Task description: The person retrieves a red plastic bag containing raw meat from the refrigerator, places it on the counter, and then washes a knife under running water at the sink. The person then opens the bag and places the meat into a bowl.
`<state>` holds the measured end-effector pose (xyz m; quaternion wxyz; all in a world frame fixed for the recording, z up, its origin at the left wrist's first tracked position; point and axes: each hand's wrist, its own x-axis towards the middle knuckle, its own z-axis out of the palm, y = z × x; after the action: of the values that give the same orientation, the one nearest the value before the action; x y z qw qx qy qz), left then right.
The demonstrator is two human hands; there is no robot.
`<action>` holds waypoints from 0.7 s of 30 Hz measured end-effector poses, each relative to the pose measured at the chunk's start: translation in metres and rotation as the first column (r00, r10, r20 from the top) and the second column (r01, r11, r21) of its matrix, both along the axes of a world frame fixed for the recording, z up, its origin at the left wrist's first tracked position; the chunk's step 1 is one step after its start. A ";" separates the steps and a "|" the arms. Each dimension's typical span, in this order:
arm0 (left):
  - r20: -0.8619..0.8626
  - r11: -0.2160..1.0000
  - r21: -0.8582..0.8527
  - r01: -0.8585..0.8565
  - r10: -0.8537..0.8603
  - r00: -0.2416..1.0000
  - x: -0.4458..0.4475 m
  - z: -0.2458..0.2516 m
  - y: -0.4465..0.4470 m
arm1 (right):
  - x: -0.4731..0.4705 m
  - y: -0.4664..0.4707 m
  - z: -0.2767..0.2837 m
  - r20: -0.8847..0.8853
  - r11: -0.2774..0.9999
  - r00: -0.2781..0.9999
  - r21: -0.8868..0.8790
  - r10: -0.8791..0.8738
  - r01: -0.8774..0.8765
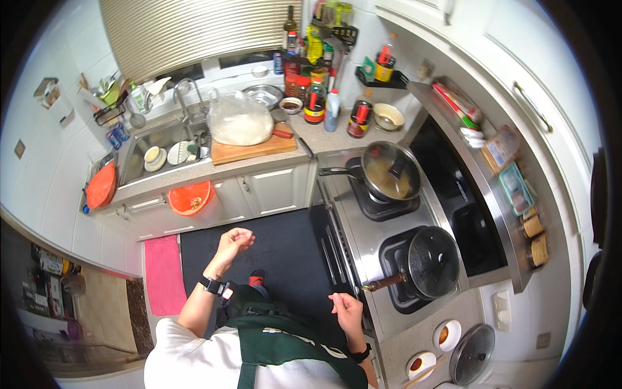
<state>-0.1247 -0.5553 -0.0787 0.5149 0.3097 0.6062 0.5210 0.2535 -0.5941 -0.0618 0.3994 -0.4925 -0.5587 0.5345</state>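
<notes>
Above the dark floor mat (pixel 291 243), my left hand (pixel 235 241) hangs with curled fingers and nothing visible in it. My right hand (pixel 347 309) is also curled and looks bare, close to the front edge of the gas stove (pixel 342 194). On the near burner sits a dark saucepan (pixel 432 262) under a glass lid, its wooden handle (pixel 386 282) pointing towards my right hand. The far burner carries a lidded frying pan (pixel 392 171) with pale food and liquid under the glass.
A plastic bag of white dough-like stuff (pixel 243 124) rests on a wooden cutting board (pixel 257 151), near a knife (pixel 305 146). Dishes lie in the sink (pixel 141 163). An orange-lined bin (pixel 192 199) hangs from the cabinet. Sauce bowls (pixel 446 335) and a glass lid (pixel 472 355) stand right of me.
</notes>
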 end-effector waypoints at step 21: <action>-0.044 0.892 0.369 -0.262 0.298 0.954 -0.322 0.055 0.145 | -0.332 0.204 0.049 0.265 0.912 0.964 0.389 0.029 -0.135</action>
<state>-0.4467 -0.4104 -0.0241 0.3384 0.3333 0.5640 0.6755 -0.0789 -0.3904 -0.0125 0.3946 -0.4398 -0.7236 0.3568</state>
